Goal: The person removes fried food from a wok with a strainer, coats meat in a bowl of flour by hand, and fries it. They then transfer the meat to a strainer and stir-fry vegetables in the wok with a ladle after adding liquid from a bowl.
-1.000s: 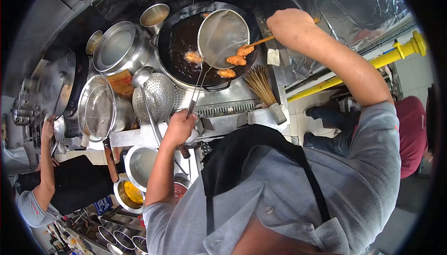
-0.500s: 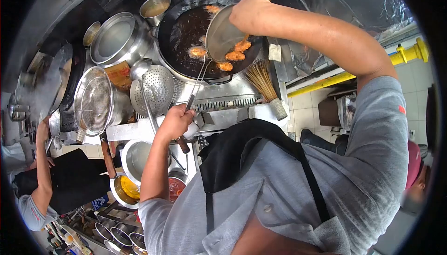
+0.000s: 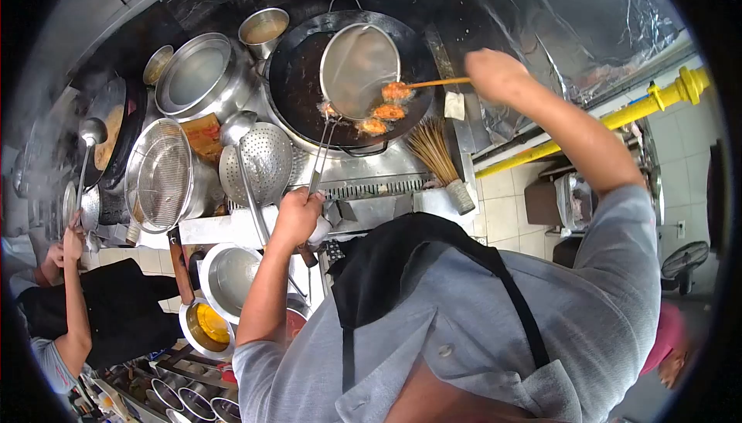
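The left hand is wrapped round the long handle of a strainer, whose round mesh sits within the wok, right of the middle. The right hand, past the wok's right edge, grips a thin wooden stick; its tip touches one fried piece at the strainer's right rim. Two more pieces lie toward the wok's near right edge, and a fourth is by the strainer's near left rim. A brush leans just outside the wok's near right edge. The strainer should be stiff and fairly light, though tippy at the end of so long a handle, so it is best held well back, toward the wooden end. The stick is likely light and stiff, best gripped far from its tip. The pieces look crusty and oil-slick, probably hot and easily broken, so gentle pressure at the thick middle suits them. The right hand's fingers are largely hidden behind its back, and one stick cannot be told from two closely aligned. How deep the strainer sits is unclear. Steam blurs the co-worker's pan at far left.
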Demonstrator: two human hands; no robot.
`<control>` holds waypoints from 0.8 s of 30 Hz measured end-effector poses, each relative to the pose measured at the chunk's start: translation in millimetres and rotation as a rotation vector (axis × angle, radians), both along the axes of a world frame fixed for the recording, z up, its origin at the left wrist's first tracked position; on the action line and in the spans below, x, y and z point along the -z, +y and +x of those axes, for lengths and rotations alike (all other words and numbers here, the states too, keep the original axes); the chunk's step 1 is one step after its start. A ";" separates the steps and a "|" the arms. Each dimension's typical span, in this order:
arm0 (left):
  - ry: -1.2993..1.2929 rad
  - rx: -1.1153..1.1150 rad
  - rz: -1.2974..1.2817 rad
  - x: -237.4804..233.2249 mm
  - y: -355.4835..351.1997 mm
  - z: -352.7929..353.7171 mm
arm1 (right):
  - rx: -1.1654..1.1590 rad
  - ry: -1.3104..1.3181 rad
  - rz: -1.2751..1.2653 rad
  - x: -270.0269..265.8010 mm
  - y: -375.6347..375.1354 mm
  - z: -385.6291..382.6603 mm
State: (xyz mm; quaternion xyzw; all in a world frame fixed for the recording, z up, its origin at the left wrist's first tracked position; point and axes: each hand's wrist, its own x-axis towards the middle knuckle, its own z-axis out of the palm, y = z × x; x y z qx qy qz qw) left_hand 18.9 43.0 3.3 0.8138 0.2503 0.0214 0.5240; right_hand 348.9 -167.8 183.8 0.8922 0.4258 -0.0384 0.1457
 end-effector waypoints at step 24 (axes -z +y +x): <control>0.016 -0.158 0.156 6.6 -8.9 7.6 | 0.208 0.157 0.211 100.9 -50.8 11.6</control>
